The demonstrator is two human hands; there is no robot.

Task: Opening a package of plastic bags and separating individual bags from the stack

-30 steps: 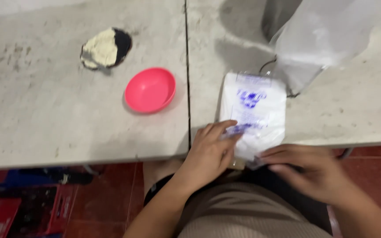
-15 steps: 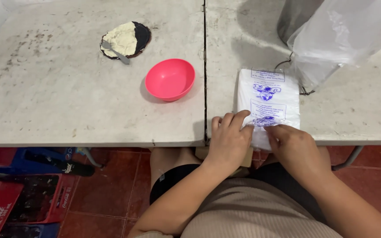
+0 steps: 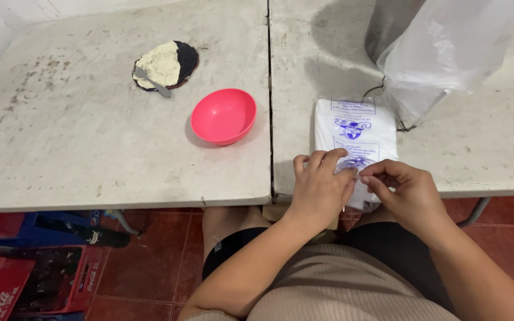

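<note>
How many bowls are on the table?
1. A round pink plastic bowl sits on the grey table, just left of the seam between the two tabletops, and looks empty. The dark round plate of pale dough behind it is flat, not a bowl.
</note>
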